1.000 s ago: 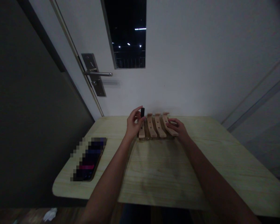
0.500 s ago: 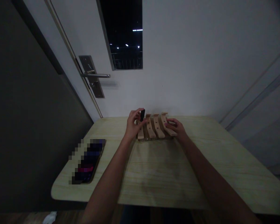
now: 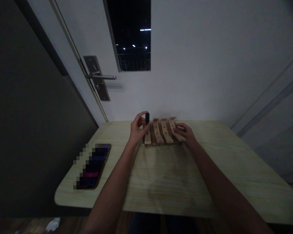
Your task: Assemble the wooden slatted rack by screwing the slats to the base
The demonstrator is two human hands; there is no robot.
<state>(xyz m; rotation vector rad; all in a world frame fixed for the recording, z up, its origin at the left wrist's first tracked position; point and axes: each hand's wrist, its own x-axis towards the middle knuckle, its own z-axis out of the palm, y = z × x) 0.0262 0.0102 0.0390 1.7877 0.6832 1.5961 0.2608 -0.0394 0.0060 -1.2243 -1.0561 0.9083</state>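
Observation:
A wooden rack of several curved slats (image 3: 162, 131) lies at the far side of the table (image 3: 175, 175), close to the wall. My left hand (image 3: 137, 128) is at its left end and pinches a small black handle (image 3: 147, 117) upright over the leftmost slat. My right hand (image 3: 185, 134) lies on the rack's right end, fingers curled over the rightmost slat and pressing it down.
A dark phone (image 3: 92, 166) lies near the table's left edge. Behind the table stands a white door with a metal lever handle (image 3: 101, 77) and a dark window (image 3: 132, 35). A crumpled white scrap (image 3: 52, 224) lies on the floor at the lower left.
My left hand has shifted a little with the black handle, dipping towards the leftmost slat and coming back up. My right hand has stayed on the rack.

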